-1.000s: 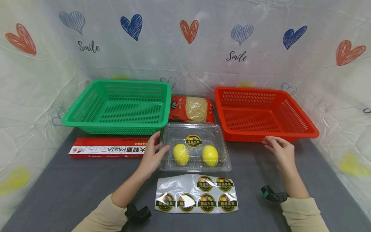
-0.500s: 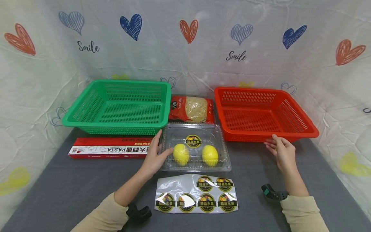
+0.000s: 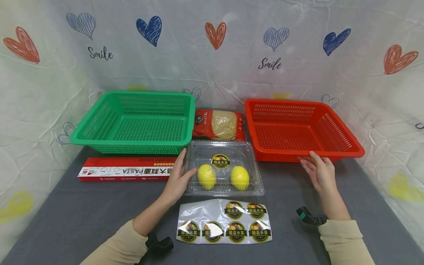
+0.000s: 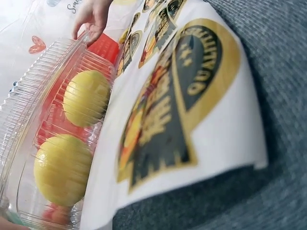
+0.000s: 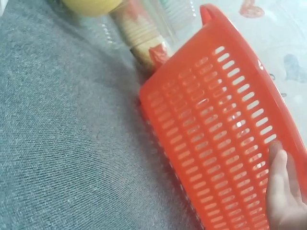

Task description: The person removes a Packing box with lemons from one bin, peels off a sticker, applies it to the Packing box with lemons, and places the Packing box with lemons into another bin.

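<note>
In the head view, a clear plastic fruit container (image 3: pixel 225 149) with its lid down holds two lemons (image 3: pixel 240 178) and bears a round sticker (image 3: pixel 221 161). My left hand (image 3: pixel 175 186) lies along its left side, fingers stretched forward, thumb reaching over its edge close to the left lemon. To the right, my right hand (image 3: pixel 322 176) is at the front of the red basket (image 3: pixel 298 156). The right wrist view shows its extended fingers (image 5: pixel 279 177) against the slotted wall, just under the rim. A sheet of round stickers (image 3: pixel 202 208) lies in front of the container.
A green basket (image 3: pixel 132 142) stands back left, with a red and white pasta box (image 3: pixel 126 171) before it. Between the baskets lies a red noodle packet (image 3: pixel 222 125). A heart-printed white sheet (image 3: pixel 185 55) hangs behind the grey cloth (image 3: pixel 86 221).
My left hand has shifted slightly forward and right, bringing the thumb over the container's edge. My right hand's fingers have straightened at the red basket's front rim. Containers and baskets have stayed put.
</note>
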`<state>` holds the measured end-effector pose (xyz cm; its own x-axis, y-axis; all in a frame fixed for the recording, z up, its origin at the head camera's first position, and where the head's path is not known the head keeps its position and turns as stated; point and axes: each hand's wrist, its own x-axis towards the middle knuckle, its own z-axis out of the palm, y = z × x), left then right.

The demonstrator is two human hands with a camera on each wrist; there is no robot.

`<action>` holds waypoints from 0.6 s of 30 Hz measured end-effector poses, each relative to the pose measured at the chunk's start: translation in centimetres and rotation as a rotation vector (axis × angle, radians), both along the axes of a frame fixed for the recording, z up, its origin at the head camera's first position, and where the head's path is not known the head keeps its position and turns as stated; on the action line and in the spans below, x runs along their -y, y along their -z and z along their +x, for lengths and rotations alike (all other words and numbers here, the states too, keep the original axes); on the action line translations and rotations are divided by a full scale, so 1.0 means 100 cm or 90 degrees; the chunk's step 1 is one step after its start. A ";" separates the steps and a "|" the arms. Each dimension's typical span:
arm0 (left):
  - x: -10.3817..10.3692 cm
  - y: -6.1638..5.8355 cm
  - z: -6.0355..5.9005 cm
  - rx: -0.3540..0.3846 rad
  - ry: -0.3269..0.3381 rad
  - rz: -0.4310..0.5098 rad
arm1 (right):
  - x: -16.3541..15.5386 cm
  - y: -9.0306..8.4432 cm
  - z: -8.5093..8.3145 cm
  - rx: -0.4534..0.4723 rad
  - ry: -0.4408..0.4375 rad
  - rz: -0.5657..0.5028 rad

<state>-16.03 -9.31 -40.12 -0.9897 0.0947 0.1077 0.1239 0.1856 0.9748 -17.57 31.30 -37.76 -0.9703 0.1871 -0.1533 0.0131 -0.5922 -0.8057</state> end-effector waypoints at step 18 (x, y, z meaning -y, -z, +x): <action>-0.005 0.001 0.002 -0.017 -0.027 0.072 | 0.005 -0.002 -0.002 -0.010 0.010 -0.103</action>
